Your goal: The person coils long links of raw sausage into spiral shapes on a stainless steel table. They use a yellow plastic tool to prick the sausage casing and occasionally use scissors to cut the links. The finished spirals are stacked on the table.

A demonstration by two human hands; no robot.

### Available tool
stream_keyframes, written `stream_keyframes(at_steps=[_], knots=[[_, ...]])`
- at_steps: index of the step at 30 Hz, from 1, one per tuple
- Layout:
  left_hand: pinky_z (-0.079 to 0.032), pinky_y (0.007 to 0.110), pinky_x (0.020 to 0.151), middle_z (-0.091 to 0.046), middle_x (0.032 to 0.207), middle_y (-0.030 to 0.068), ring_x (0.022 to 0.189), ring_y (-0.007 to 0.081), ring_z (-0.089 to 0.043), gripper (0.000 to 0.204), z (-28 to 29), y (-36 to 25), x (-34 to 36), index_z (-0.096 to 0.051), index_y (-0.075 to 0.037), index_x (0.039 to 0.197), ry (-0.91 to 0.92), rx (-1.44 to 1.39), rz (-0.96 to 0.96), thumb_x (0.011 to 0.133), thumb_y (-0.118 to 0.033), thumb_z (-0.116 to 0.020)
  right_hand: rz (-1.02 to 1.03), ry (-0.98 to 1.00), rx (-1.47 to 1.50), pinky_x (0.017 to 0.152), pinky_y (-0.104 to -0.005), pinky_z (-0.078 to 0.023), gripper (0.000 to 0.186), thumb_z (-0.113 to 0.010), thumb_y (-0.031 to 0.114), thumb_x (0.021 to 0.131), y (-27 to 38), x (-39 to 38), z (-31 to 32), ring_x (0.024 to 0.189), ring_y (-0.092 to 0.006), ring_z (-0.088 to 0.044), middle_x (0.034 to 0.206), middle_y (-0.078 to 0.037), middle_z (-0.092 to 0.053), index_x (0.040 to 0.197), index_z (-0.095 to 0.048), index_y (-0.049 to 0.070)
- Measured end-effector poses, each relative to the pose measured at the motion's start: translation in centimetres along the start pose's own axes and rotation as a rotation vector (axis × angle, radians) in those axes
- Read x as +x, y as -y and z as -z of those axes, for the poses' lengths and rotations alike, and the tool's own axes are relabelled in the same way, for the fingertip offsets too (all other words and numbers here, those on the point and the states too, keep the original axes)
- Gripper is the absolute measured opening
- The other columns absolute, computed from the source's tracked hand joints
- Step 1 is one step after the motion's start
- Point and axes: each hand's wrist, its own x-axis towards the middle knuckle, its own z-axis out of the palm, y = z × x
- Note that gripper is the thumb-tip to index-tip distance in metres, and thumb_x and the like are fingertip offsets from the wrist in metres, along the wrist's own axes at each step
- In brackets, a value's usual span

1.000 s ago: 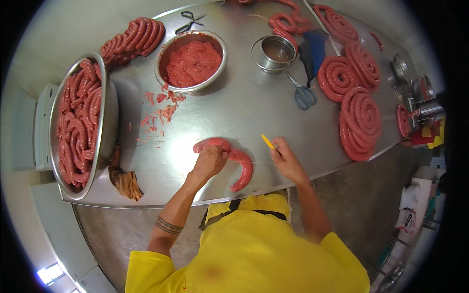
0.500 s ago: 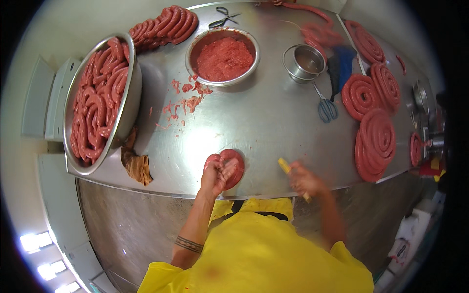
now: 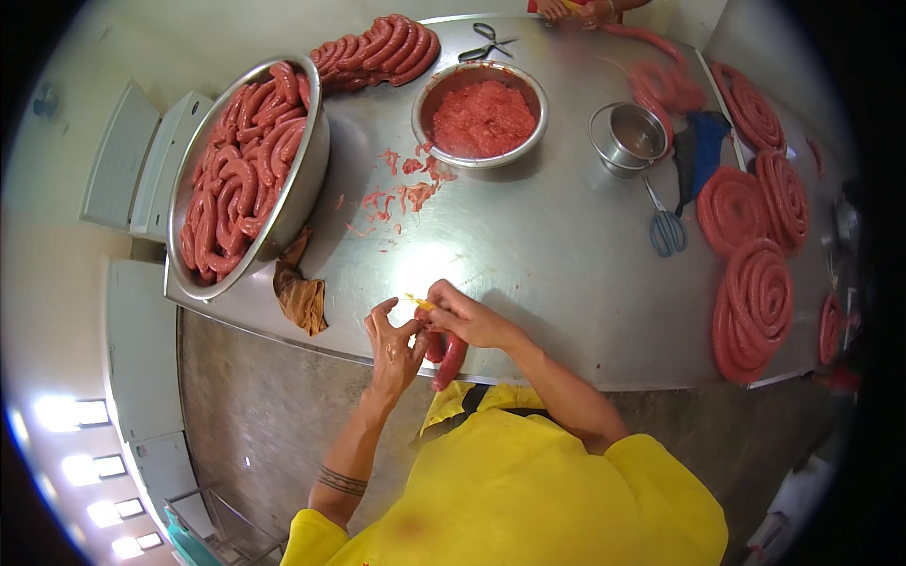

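Here you are at the near side of the steel tabletop [image 3: 528,255], both hands together over one short red sausage [image 3: 453,358]. It lies right under your fingers, bent double, its upper end up between your two hands and partly covered by them, its two red lengths showing just below your right grip [image 3: 462,319] and to the right of your left grip [image 3: 394,341]. The lower tip points toward your body, down at the tabletop's near edge. Your right grip, coming in from the right, is closed, thumb and fingers pinching a slim yellow stick [image 3: 421,303] that pokes out toward the left, just above the sausage's upper end. Your left grip is half curled, forefinger lifted and bent, thumb reaching in to the sausage's upper end; whether those fingertips pinch it or only touch it, you cannot tell from here. Over on your left stands the big steel basin [image 3: 319,160] piled with sausages, a crumpled brown cloth [image 3: 300,300] beside it. Farther out sits the bowl [image 3: 479,162] of minced red meat, scraps [image 3: 412,193] scattered near it. Away to the right, well apart from your hands, lie blue-handled scissors [image 3: 667,232] and spiral sausage coils [image 3: 752,311], and a co-worker's hands [image 3: 593,12] show at the far edge.
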Motion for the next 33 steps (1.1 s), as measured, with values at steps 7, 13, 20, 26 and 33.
stream_keyframes(at_steps=[7,13,20,26,33], knots=[[-0.042,0.031,0.047,-0.055,0.060,0.0104,0.050,0.0181,-0.053,0.019,-5.1,-0.6,0.7,-0.068,0.001,0.082,0.262,-0.993,0.817,0.093,-0.009,-0.055,0.106,-0.471,-0.776,0.090,-0.0317,-0.048,0.018,-0.054,0.013,0.105,4.6,-0.5,0.0,0.098,-0.0169,-0.059,0.102,-0.003,-0.055,0.118,-0.054,0.002],[-0.047,0.039,0.053,-0.059,0.057,0.0212,0.046,0.0258,-0.053,0.031,-9.1,-1.7,1.0,-0.072,0.004,0.080,0.042,-0.571,0.475,0.088,-0.022,-0.058,0.535,-0.792,0.487,0.066,-0.0282,-0.040,0.024,-0.049,0.034,0.108,19.1,-7.0,7.8,0.066,-0.0090,-0.041,0.073,0.004,-0.042,0.097,-0.055,0.012],[-0.047,0.029,0.049,-0.063,0.067,0.0029,0.056,0.0140,-0.060,0.021,-8.6,0.4,3.7,-0.063,-0.001,0.078,0.475,-1.886,1.014,0.093,-0.012,-0.052,0.145,-0.868,-0.024,0.057,-0.0264,-0.038,0.019,-0.045,0.031,0.109,13.8,-19.4,9.9,0.060,-0.0083,-0.039,0.073,0.005,-0.043,0.108,-0.052,0.013],[-0.059,0.040,0.057,-0.073,0.096,0.0112,0.074,0.0253,-0.073,0.018,-6.5,-2.7,4.5,-0.063,0.003,0.095,0.330,-1.585,1.303,0.092,-0.012,-0.054,-0.727,-0.493,0.305,0.063,-0.0337,-0.045,0.026,-0.049,0.019,0.105,1.5,-20.2,4.7,0.066,-0.0149,-0.048,0.083,-0.008,-0.050,0.128,-0.042,0.008],[-0.054,0.045,0.073,-0.049,0.140,0.0343,0.085,0.0390,-0.070,0.015,-3.0,-2.0,3.0,-0.073,-0.001,0.093,0.212,-0.242,-0.029,0.081,-0.009,-0.068,-0.083,-0.369,-0.666,0.076,-0.0485,-0.047,0.019,-0.055,0.015,0.100,0.0,-4.1,3.2,0.092,-0.0391,-0.066,0.093,-0.019,-0.065,0.113,-0.048,0.002]])
